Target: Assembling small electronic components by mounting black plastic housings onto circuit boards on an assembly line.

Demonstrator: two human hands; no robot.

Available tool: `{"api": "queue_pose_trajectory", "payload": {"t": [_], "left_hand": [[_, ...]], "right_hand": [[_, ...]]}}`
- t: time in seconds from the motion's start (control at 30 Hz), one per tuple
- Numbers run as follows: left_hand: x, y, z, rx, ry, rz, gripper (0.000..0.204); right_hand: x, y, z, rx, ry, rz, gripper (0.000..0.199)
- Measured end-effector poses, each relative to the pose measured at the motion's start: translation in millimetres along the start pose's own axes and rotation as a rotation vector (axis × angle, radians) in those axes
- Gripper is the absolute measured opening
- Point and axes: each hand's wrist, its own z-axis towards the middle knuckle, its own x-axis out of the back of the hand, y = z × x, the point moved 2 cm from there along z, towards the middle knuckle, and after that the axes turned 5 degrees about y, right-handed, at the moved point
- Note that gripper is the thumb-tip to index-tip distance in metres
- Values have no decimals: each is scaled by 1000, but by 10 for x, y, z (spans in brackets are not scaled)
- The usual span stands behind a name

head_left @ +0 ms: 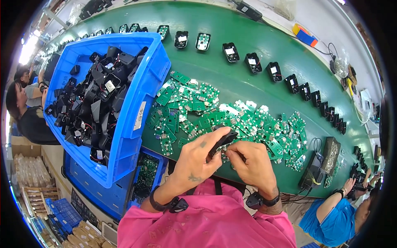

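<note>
My left hand [197,155] grips a small black plastic housing [223,138], tilted over the front of the green bench. Close beside it, my right hand [253,162] has its thumb and fingertips pinched at the housing's near end; whatever they pinch is too small to make out. Just beyond both hands spreads a loose heap of green circuit boards [198,99]. To the left stands a large blue bin [163,62], piled with black housings [89,103], some with thin red wires.
A curved row of black housings [230,52] runs along the bench's far side. On the right sit a black power unit [311,175] and a box of small metal parts [331,155]. A co-worker in blue [331,221] is at right; others sit far left.
</note>
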Motion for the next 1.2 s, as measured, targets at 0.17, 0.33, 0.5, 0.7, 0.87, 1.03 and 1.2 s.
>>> {"api": "queue_pose_trajectory", "payload": {"t": [0.17, 0.33, 0.5, 0.7, 0.87, 1.03, 1.2], "left_hand": [[-127, -128, -20, 14, 111, 107, 56], [-183, -287, -95, 296, 165, -564, 62], [-133, -348, -66, 250, 46, -532, 67], [-170, -420, -71, 117, 35, -326, 63], [-194, -511, -40, 38, 112, -412, 57], [-262, -528, 29, -103, 232, -467, 55], [-269, -369, 54, -126, 260, -229, 56]], "right_hand": [[-184, 85, -59, 4, 86, -105, 7], [-150, 87, -106, -261, 350, 39, 14], [-166, 233, -170, -533, 183, 420, 17], [-323, 112, -191, -265, 283, 611, 10], [-188, 174, -233, -466, 236, 636, 21], [-177, 125, -175, -158, 147, 334, 24], [-232, 10, -176, -279, 285, 336, 26]]}}
